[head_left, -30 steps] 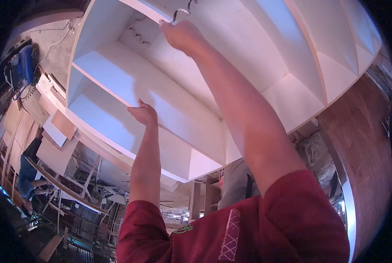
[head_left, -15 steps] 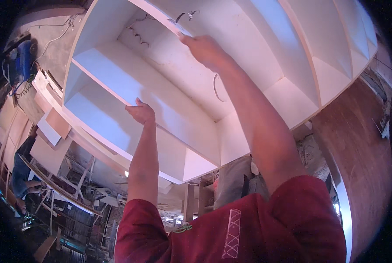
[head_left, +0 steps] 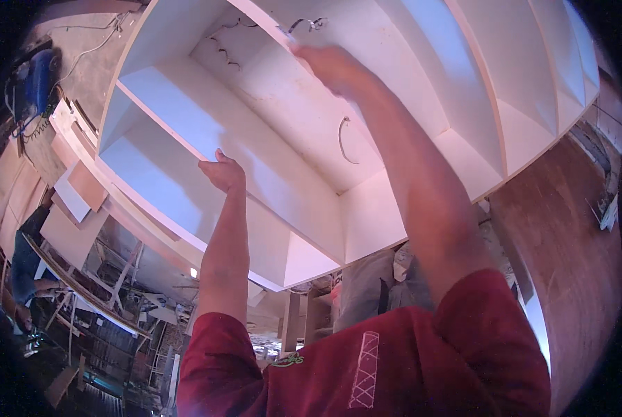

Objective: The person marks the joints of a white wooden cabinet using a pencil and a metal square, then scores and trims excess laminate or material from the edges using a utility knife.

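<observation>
A large white cabinet carcass (head_left: 366,182) with several compartments lies open in front of me. My left hand (head_left: 225,172) grips the front edge of its nearer dividing panel (head_left: 159,125), thumb raised on the inner side. Farther up, my right hand (head_left: 328,68) is closed at the edge of another dividing panel (head_left: 259,15). Motion blurs that hand, and its fingertips are partly hidden. Just beyond them a small pale-grey piece (head_left: 283,30) shows at the edge, with a dark curl (head_left: 309,25) beside it. Whether the hand holds this piece cannot be made out.
A brown wood panel (head_left: 565,243) stands at the right. Blue equipment (head_left: 38,80) with a hose is at the far left, above board offcuts (head_left: 75,191). Another person (head_left: 29,271) is at the left edge, near cluttered frames and scrap.
My right hand has shifted slightly right and up in the picture, with the grey piece and curl beside it. My left hand stays on its panel. The view has tilted a little.
</observation>
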Demonstrator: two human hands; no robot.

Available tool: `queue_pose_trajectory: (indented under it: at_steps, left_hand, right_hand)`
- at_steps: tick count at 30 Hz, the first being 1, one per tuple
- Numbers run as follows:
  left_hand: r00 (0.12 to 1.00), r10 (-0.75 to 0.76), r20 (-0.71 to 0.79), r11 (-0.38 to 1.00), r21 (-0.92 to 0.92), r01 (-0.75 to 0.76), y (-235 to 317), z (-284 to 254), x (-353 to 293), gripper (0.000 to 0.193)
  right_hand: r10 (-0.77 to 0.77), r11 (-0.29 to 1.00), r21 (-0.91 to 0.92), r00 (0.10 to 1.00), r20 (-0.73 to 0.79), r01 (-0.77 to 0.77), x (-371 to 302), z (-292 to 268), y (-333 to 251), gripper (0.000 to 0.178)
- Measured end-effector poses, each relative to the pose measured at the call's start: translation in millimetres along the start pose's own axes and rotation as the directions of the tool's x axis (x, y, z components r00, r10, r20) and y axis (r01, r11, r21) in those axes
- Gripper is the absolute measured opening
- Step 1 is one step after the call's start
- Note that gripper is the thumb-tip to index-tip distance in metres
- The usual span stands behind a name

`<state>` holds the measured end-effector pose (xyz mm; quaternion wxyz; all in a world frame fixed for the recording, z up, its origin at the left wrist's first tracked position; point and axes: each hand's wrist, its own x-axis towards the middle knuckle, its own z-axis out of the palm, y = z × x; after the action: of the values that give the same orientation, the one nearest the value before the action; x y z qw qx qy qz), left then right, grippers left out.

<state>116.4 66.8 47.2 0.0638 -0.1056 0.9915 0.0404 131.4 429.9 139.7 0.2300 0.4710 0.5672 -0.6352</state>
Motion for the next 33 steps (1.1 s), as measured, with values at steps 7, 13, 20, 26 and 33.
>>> queue_pose_trajectory:
  at_steps: [7, 13, 20, 26, 33]
  left_hand:
    - [0.996, 0.069, -0.048, 0.997, 0.035, -0.067, -8.5, 13.0, -1.9, 0.045]
    - [1.0, 0.014, -0.017, 1.0, 0.005, -0.014, -3.6, 7.2, 5.6, 0.045]
    - [0.999, -0.037, 0.026, 0.999, 0.018, 0.037, 2.3, -0.1, -0.8, 0.044]
    - [1.0, 0.0, -0.016, 1.0, 0.026, 0.0, -5.5, 7.1, 4.9, 0.045]
    - [1.0, 0.006, -0.001, 0.999, 0.04, -0.006, -4.9, 10.3, 3.8, 0.048]
  right_hand:
    - [-0.063, 0.994, -0.078, 0.989, 0.135, 0.074, 16.3, -22.6, 53.7, 0.053]
    - [0.214, 0.973, -0.132, 0.952, 0.219, -0.189, -114.6, -99.4, 164.6, 0.045]
    - [0.06, 0.998, 0.021, 0.997, 0.045, -0.061, -173.9, -125.4, 213.1, 0.053]
    - [-0.099, 0.995, -0.028, 0.995, 0.027, 0.1, -160.0, -76.2, 249.9, 0.047]
    - [-0.074, 0.997, 0.004, 0.997, 0.02, 0.074, -84.1, -52.7, 189.0, 0.055]
